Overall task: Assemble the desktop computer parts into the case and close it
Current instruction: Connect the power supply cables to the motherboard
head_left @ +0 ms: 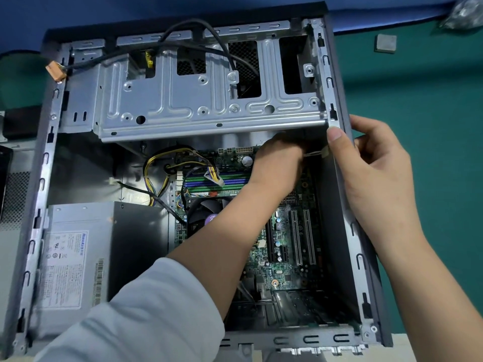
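Observation:
The open computer case (pixel 39 194) lies on its side, filling the view. Inside it sit the green motherboard (pixel 287 246), a grey power supply (pixel 86 257) at the lower left and a bare metal drive cage (pixel 209 100) across the top. My left hand (pixel 277 165) reaches in under the cage's lower edge, fingers closed on a thin pale cable with a small white connector (pixel 325 152). My right hand (pixel 373 173) grips the case's right wall, thumb pressed on the rim, fingers outside. The fingertips of the left hand are hidden.
A black cable with an orange plug (pixel 55 71) hangs over the case's upper left corner. Yellow and black power wires (pixel 156 176) loop beside the memory slots. A small grey square (pixel 385 43) and a crumpled bag (pixel 465 11) lie on the green mat at the upper right.

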Action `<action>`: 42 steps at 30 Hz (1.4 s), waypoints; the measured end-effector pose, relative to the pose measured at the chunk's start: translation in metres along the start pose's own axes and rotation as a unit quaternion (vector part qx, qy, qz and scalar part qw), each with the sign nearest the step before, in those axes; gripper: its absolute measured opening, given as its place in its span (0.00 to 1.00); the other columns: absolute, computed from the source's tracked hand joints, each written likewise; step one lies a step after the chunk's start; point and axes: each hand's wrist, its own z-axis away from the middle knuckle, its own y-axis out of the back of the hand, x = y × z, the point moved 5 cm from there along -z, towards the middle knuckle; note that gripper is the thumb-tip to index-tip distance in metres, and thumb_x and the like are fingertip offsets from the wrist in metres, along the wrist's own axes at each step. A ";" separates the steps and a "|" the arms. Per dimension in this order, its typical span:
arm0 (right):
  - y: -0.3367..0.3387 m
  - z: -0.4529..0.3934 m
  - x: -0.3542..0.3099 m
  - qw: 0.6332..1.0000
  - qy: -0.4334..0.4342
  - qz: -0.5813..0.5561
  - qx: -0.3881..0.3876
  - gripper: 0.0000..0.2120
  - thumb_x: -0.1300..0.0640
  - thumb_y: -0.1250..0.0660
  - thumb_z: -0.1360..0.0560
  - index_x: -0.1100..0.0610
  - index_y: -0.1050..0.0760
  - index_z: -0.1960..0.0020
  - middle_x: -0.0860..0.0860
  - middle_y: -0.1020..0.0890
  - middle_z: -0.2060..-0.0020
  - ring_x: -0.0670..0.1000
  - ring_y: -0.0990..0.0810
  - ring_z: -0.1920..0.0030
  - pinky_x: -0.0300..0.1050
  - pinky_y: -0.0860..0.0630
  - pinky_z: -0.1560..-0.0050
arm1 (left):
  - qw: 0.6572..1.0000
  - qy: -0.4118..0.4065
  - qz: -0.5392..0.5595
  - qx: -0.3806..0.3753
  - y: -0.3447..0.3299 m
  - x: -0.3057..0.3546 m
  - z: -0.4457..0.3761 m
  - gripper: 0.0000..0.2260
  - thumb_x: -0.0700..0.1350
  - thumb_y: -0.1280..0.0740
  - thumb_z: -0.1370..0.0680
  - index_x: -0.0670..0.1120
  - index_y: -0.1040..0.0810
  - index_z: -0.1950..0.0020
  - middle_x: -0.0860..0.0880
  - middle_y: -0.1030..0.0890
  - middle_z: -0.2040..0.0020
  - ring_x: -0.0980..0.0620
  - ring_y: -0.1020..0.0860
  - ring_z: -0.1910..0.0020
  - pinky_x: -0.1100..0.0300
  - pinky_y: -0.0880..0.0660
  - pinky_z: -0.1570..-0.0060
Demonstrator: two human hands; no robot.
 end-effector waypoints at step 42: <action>0.000 0.002 -0.001 1.000 -0.008 -0.023 0.001 0.06 0.52 0.33 0.23 0.50 0.24 0.46 0.45 0.34 0.71 0.40 0.34 0.72 0.29 0.35 0.69 | 0.994 -0.008 0.112 -0.014 -0.007 -0.004 -0.003 0.22 0.33 0.38 0.26 0.48 0.26 0.34 0.42 0.20 0.43 0.40 0.23 0.47 0.50 0.25 0.48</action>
